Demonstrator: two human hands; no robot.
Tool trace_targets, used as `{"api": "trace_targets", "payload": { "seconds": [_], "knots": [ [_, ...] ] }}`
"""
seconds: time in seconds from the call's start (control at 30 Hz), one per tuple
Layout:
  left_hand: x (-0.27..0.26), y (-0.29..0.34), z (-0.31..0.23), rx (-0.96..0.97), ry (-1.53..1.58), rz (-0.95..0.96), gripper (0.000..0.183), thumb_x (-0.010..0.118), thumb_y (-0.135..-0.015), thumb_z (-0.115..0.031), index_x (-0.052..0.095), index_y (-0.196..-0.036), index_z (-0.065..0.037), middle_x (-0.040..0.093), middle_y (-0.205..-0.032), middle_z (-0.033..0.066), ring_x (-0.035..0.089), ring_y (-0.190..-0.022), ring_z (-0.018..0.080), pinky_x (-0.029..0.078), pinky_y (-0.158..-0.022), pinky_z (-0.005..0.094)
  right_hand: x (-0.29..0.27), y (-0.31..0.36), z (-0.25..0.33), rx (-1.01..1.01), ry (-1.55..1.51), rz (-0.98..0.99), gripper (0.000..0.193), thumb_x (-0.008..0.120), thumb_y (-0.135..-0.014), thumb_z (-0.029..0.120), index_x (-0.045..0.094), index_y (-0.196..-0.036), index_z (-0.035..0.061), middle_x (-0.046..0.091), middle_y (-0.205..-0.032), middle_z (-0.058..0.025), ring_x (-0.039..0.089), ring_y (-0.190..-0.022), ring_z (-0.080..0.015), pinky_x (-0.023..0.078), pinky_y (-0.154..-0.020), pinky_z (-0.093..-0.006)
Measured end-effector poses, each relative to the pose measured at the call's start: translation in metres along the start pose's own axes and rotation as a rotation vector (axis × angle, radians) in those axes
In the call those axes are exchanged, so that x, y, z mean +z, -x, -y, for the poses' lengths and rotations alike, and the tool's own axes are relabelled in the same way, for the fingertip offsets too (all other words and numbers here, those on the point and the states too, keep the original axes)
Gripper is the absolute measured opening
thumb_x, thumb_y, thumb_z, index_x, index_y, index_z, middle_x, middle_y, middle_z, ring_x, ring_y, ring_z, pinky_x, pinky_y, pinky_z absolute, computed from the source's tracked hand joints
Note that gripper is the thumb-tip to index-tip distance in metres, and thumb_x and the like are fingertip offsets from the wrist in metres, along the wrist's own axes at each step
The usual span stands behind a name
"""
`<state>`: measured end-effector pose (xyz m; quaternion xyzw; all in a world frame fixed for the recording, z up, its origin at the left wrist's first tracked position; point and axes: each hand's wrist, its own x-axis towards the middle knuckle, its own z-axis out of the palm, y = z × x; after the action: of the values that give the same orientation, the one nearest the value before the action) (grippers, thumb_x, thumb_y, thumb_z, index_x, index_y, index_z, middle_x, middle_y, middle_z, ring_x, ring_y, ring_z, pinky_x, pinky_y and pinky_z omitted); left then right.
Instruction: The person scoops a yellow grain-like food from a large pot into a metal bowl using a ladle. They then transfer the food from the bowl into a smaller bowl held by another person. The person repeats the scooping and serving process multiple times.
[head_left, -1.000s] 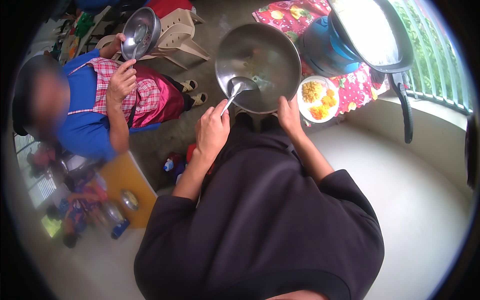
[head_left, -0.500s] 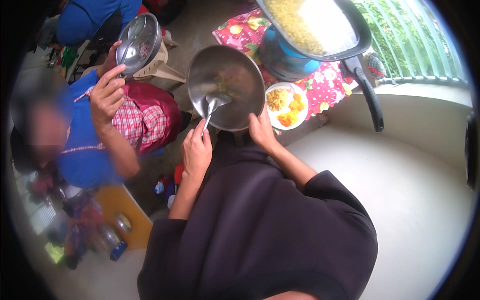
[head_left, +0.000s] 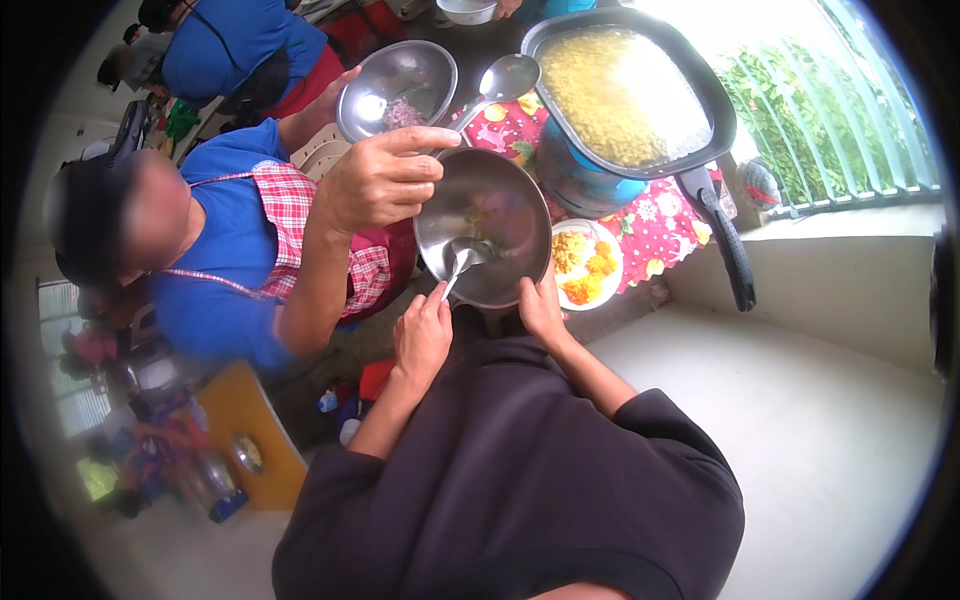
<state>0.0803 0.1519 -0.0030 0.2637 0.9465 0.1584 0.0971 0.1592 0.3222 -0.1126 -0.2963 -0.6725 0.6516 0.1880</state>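
My left hand (head_left: 422,338) is closed around the handle of a metal spoon (head_left: 462,260). The spoon's head rests inside a large steel mixing bowl (head_left: 505,215), near a few greenish scraps. At the bowl's near right rim, my right hand (head_left: 541,310) grips it, thumb on the edge. To the right sits a white plate (head_left: 612,292) with piles of yellow and orange chopped food. Across the bowl's far left edge reaches a co-worker's hand (head_left: 385,180), holding a large metal spoon (head_left: 511,78) up over the table side.
The co-worker, in a blue shirt and checked apron (head_left: 282,225), holds another steel bowl (head_left: 400,88) with pinkish chopped bits. A dark square pan (head_left: 715,130) of yellow food stands on a blue stove (head_left: 580,170); its long handle (head_left: 735,255) juts toward me. A red patterned cloth (head_left: 665,215) lies beneath.
The co-worker has leaned in from the left, bringing their bowl closer and lifting their spoon toward the pan. In view, my bowl sits lower and further right; my grips are unchanged.
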Motion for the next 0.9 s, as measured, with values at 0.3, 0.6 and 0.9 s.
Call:
{"api": "trace_targets", "payload": {
  "seconds": [0.3, 0.6, 0.9],
  "knots": [
    [-0.010, 0.030, -0.011, -0.041, 0.029, 0.010, 0.033, 0.064, -0.094, -0.016, 0.067, -0.126, -0.007, 0.068, -0.094, 0.0175, 0.068, -0.087, 0.0414, 0.054, -0.077, 0.0513, -0.014, 0.011, 0.007, 0.004, -0.005, 0.089, 0.069, 0.047, -0.087, 0.003, 0.027, -0.152, -0.0070, 0.041, -0.146, -0.0325, 0.039, -0.140, -0.0448, 0.029, -0.119, -0.0444],
    [-0.018, 0.060, -0.005, 0.113, -0.076, -0.093, 0.022, 0.067, -0.093, -0.016, 0.068, -0.112, -0.005, 0.067, -0.097, 0.0137, 0.067, -0.090, 0.0390, 0.052, -0.079, 0.0486, -0.029, 0.031, -0.015, 0.123, -0.001, 0.100, 0.060, 0.047, -0.090, 0.011, 0.039, -0.147, -0.0029, 0.058, -0.130, -0.0279, 0.057, -0.119, -0.0380, 0.043, -0.104, -0.0432],
    [-0.018, 0.073, 0.024, 0.102, 0.065, 0.079, 0.028, 0.061, -0.099, -0.025, 0.069, -0.117, -0.004, 0.068, -0.099, 0.0153, 0.067, -0.091, 0.0381, 0.052, -0.079, 0.0475, -0.016, 0.060, -0.003, 0.245, -0.023, -0.016, 0.035, 0.047, -0.092, 0.020, 0.055, -0.114, -0.0047, 0.062, -0.091, -0.0158, 0.060, -0.087, -0.0253, 0.048, -0.079, -0.0405]
  ]
}}
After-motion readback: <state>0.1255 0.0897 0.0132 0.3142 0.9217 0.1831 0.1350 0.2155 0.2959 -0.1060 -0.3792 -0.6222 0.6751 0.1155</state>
